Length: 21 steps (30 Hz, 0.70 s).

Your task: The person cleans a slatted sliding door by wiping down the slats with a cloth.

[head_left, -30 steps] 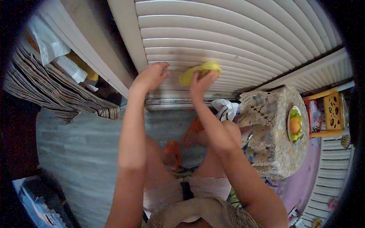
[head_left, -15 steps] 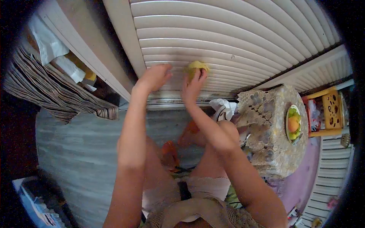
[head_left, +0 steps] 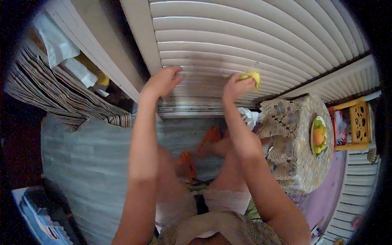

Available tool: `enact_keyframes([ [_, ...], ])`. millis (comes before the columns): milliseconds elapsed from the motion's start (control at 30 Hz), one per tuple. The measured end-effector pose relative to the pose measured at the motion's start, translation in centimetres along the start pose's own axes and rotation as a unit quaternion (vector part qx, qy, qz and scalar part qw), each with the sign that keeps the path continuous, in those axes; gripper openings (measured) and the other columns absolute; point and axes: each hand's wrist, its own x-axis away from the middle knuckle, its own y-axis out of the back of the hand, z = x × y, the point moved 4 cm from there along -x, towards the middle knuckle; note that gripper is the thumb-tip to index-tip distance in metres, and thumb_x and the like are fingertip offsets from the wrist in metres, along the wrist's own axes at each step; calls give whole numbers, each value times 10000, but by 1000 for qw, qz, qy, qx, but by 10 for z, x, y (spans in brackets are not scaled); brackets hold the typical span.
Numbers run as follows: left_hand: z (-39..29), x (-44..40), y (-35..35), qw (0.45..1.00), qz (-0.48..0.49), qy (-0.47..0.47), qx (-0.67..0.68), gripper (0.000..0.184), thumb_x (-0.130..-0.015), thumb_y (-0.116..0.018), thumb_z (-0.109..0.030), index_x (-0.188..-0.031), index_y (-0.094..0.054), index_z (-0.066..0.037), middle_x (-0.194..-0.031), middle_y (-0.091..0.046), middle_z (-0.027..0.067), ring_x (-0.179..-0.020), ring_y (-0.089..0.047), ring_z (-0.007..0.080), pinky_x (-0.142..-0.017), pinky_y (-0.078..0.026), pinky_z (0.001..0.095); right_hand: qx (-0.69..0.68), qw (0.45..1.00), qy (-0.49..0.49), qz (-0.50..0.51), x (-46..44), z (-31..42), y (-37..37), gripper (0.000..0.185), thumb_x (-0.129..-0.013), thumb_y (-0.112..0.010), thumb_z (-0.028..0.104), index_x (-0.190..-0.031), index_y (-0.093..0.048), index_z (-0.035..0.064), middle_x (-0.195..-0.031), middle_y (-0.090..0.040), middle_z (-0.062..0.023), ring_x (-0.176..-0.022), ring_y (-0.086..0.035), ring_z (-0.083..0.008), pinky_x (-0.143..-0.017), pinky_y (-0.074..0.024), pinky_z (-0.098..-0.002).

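Note:
A white louvered door (head_left: pixel 212 53) stands in front of me, its slats running sideways. My right hand (head_left: pixel 237 87) is closed around a crumpled yellow cloth (head_left: pixel 252 77) and presses it to the lower slats, toward the right. At the left side of the slats, near the door's upright frame, my left hand (head_left: pixel 164 81) reaches out with fingers slightly bent and apart. Its fingertips are at the slats, and no object shows in it.
On the right is a small table (head_left: pixel 302 163) with a lace cloth, bearing a plate of fruit (head_left: pixel 318 136). Beyond it stands a yellow shelf rack (head_left: pixel 359 122). A striped cloth (head_left: pixel 61 90) hangs at left. My feet in orange slippers (head_left: pixel 186 165) are on the grey floor (head_left: pixel 90 163).
My right hand has slid the yellow cloth to the right along the slats. My left hand stays near the door frame. The view has shifted slightly.

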Motion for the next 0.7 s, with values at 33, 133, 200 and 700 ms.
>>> enact_keyframes([
  [33,3,0,1,1000,-5,19,12,375,-885,-527,-264,-1166,-546,-16,-1109,-601,187,-1022,-584,323,-864,-458,384,47,997,62,25,16,9,-3,653,-824,-589,200,-1304,-264,-100,-1319,-270,-332,-1242,-268,-464,-1048,-210,-480],
  [133,13,4,3,997,-9,62,33,380,-881,-531,-279,-1156,-553,-17,-1106,-600,193,-1011,-590,317,-857,-458,380,34,971,143,188,74,28,-12,721,-800,-615,236,-1345,-250,-64,-1376,-211,-321,-1291,-174,-482,-1057,-168,-517],
  [200,21,8,5,997,-14,70,26,370,-881,-533,-280,-1140,-564,-19,-1089,-608,191,-1005,-594,311,-854,-458,379,43,953,184,235,98,42,-9,685,-786,-625,246,-1321,-316,-50,-1364,-250,-301,-1275,-198,-487,-1036,-211,-529],
  [700,40,23,-10,965,-90,246,9,364,-876,-448,-264,-975,-599,51,-1004,-590,286,-967,-556,438,-878,-435,483,23,778,516,359,95,125,-28,317,-781,-613,238,-1077,-582,128,-1105,-576,-48,-964,-564,-233,-777,-438,-435],
])
